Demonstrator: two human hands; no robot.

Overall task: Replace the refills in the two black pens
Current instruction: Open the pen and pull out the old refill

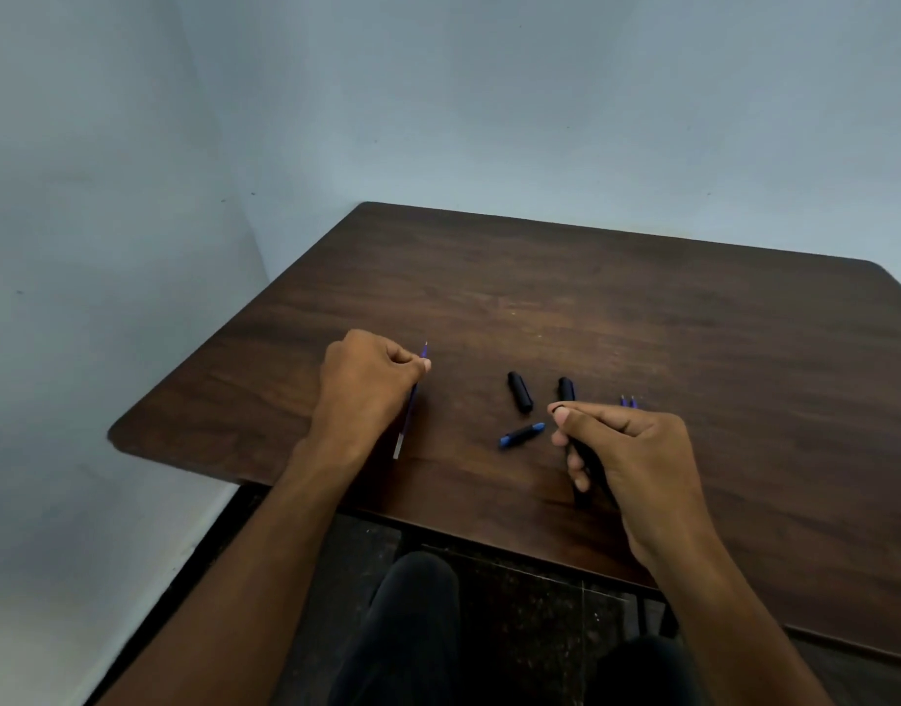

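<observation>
at a wooden table (693,349), the left hand (366,384) pinches a thin blue refill (411,407) while the right hand (626,450) curls around a black pen barrel (583,471); lining tip with opening squarely should ease insertion.

Thin blue refill (410,406), metal tip up and away, pale end toward the near bench edge, pinched near its tip, slanting down past the wrist. Black pen barrel (583,468), open end at the thumb, gripped and angled toward the near edge. Two black caps lying flat mid-bench: one (520,392) left, the other (566,389) just right, its near end hidden behind the thumb. Short black-and-blue pen piece (522,434) lying flat just in front of the left cap, blue end pointing right. Two more refill tips (628,401) side by side, poking out beyond the knuckles, the rest hidden.
</observation>
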